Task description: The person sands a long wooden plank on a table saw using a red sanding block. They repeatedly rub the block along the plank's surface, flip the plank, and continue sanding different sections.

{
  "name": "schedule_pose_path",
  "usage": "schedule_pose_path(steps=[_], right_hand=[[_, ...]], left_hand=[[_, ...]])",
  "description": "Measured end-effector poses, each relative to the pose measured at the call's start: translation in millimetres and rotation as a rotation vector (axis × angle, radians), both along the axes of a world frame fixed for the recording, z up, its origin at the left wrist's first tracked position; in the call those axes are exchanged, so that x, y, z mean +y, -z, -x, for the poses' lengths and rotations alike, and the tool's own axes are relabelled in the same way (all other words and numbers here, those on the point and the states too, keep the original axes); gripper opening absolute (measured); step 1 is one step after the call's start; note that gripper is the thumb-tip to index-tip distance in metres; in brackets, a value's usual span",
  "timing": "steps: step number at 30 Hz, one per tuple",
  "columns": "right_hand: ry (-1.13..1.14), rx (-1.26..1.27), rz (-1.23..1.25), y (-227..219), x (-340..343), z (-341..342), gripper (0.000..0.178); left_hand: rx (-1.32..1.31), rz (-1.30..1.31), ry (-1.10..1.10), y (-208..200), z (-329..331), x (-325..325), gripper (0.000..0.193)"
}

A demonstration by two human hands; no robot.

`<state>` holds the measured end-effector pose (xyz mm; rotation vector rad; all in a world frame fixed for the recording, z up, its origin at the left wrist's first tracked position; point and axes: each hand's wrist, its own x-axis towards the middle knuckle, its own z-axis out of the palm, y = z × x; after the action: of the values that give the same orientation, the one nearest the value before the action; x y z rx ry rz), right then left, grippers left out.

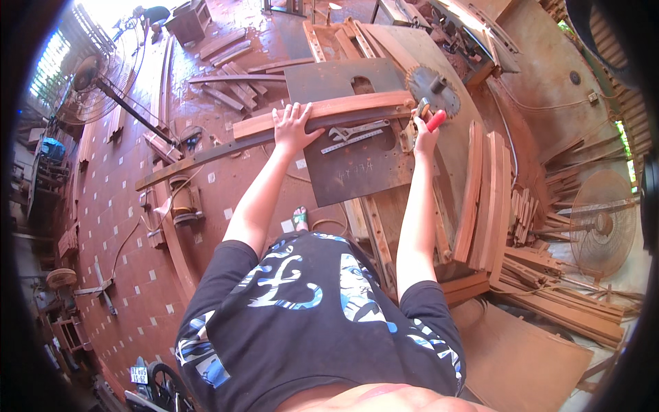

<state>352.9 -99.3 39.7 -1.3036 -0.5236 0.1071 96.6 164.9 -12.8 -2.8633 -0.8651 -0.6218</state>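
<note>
A long reddish wooden board (pixel 343 106) lies across the dark metal table plate (pixel 343 172). My left hand (pixel 292 130) rests on the board toward its left end, fingers spread and flat. At the board's right end my right hand (pixel 425 141) is closed around the red handle (pixel 436 121) of what looks like a toggle clamp (pixel 408 136). Just beyond that hand stands a toothed circular saw blade (pixel 431 89). Between my hands, an adjustable wrench (pixel 357 130) and a metal ruler (pixel 351 141) lie on the plate.
A long dark metal bar (pixel 199 159) sticks out left from the table. Curved wooden pieces (pixel 484 199) stand at the right, with stacked planks (pixel 563 302) behind. More timber (pixel 230 86) lies on the tiled floor. Fans stand left (pixel 86 74) and right (pixel 603 223).
</note>
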Motion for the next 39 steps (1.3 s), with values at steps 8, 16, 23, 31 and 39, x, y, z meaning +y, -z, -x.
schedule_pose_path(steps=[8,16,23,31,39], right_hand=[[0.028,0.0,-0.006,-2,-80,52,0.027],[0.039,-0.01,-0.028,-2,-149,92,0.024],[0.001,0.045,0.009,-10,-176,105,0.025],[0.012,0.056,0.057,-13,-174,106,0.028],[0.017,0.029,0.027,-11,-176,107,0.026]], left_hand=[[-0.028,-0.084,0.006,-9,47,-81,0.087],[-0.097,-0.118,0.04,-7,85,-148,0.086],[-0.082,-0.077,0.035,-2,97,-171,0.088],[-0.083,-0.026,0.034,-4,98,-170,0.088],[-0.112,0.013,0.042,-4,97,-167,0.092]])
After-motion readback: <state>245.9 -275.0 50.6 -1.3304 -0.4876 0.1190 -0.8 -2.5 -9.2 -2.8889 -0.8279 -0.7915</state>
